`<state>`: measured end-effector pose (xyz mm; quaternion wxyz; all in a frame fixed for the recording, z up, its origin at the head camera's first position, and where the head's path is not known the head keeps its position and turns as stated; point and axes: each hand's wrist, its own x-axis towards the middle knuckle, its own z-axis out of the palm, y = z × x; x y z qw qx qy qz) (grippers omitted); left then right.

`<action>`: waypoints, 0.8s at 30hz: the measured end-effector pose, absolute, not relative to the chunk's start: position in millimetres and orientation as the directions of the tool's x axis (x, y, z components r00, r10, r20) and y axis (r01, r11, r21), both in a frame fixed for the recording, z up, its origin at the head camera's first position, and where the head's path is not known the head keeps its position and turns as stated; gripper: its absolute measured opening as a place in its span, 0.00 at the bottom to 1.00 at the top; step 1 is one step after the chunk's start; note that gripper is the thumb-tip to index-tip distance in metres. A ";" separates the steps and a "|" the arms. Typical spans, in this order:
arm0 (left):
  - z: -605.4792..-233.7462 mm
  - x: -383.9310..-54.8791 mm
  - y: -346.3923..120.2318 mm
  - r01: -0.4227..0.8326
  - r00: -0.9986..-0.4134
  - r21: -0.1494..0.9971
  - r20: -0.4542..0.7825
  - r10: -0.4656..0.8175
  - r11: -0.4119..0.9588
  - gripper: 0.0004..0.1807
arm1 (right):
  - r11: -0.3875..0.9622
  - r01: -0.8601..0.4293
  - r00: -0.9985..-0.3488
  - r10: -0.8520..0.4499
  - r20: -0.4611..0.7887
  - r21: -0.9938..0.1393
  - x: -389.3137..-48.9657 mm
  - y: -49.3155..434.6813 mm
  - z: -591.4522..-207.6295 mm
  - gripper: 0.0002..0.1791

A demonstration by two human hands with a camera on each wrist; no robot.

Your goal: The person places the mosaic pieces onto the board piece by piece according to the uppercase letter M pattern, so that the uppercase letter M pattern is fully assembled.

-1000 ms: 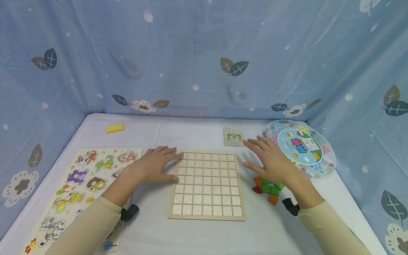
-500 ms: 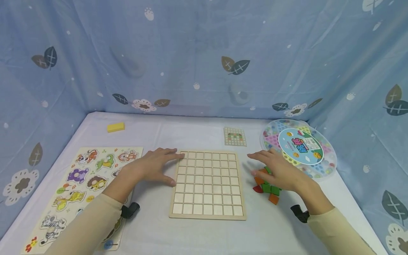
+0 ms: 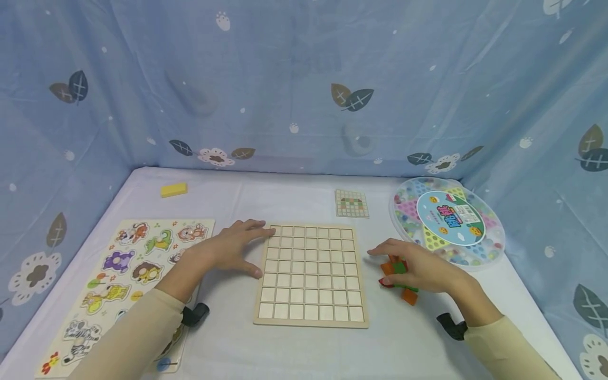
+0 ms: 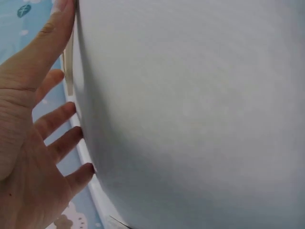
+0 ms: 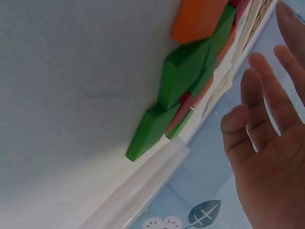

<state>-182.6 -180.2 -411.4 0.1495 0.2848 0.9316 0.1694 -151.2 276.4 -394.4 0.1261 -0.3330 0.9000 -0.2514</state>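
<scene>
A pale wooden grid board point(image 3: 311, 268) lies flat in the middle of the head view. My left hand point(image 3: 233, 248) is at its left edge, thumb and index finger spread; whether they touch the wood I cannot tell. In the left wrist view the fingers of that left hand point(image 4: 43, 138) are spread, with nothing held. To the right of the board, my right hand point(image 3: 420, 266) hovers over small blocks, partly hiding them: orange point(image 3: 409, 296), green point(image 3: 400, 267) and red. The right wrist view shows green blocks point(image 5: 186, 71) and an orange block point(image 5: 198, 21) apart from the loosely bent fingers.
Behind the board lies a small card point(image 3: 351, 203) with a coloured grid pattern. A round clear game box point(image 3: 404, 221) is at the back right. An animal puzzle board point(image 3: 135, 293) lies under the left forearm, and a yellow block point(image 3: 173, 190) at the back left.
My right hand has come down and nearer, from beside the card to over the small blocks. The left hand has stayed by the board's left edge.
</scene>
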 end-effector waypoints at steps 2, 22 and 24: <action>-412.5 -182.1 -181.2 0.472 -0.797 0.412 -0.179 0.577 0.779 0.57 | 0.647 -0.535 -0.736 -0.672 -0.075 -0.543 -150.5 275.9 -395.0 0.29; -418.0 -185.6 -182.2 0.464 -0.805 0.446 -0.147 0.574 0.765 0.56 | 0.637 -0.497 -0.684 -0.706 -0.186 -0.589 -149.5 281.3 -398.8 0.20; -418.0 -185.8 -182.0 0.465 -0.805 0.444 -0.148 0.575 0.766 0.56 | 0.634 -0.499 -0.681 -0.708 -0.185 -0.591 -149.4 281.6 -399.1 0.19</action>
